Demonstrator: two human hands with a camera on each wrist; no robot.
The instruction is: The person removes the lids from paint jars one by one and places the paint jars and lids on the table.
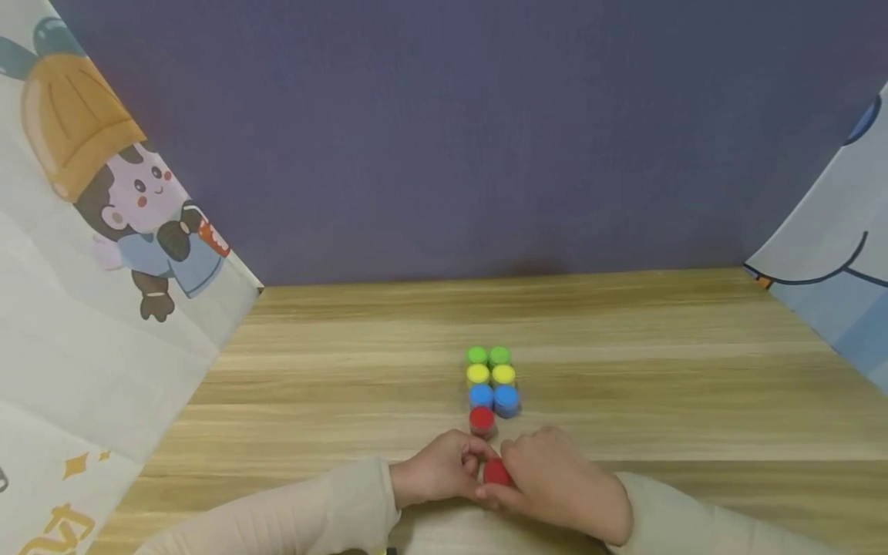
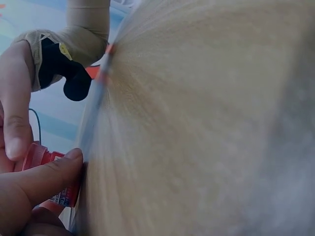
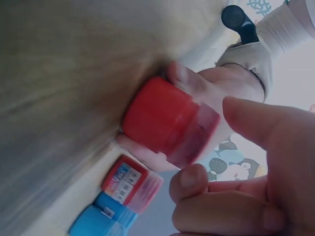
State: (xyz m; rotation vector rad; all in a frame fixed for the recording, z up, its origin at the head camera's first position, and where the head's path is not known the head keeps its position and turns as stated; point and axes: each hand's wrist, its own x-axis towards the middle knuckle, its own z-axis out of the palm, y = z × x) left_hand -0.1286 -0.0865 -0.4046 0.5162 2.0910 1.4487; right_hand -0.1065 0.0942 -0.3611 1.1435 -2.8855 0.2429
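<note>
Held red jar (image 1: 496, 472) gripped by left hand (image 1: 444, 466), thumb and finger set on opposite sides; located on wearer's side of standing red jar (image 1: 482, 422), near but apart. Right hand (image 1: 565, 486) placed at upper end of held red jar, thumb and finger to either side; whether pinched cannot be told. Beyond standing red jar, paired: blue jars (image 1: 481, 397) just beside, yellow jars (image 1: 503, 375) farther, green jars (image 1: 477, 355) farthest. Rows supported by counter (image 1: 312, 362).

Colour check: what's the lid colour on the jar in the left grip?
Red; the lid shows best in the head view.
</note>
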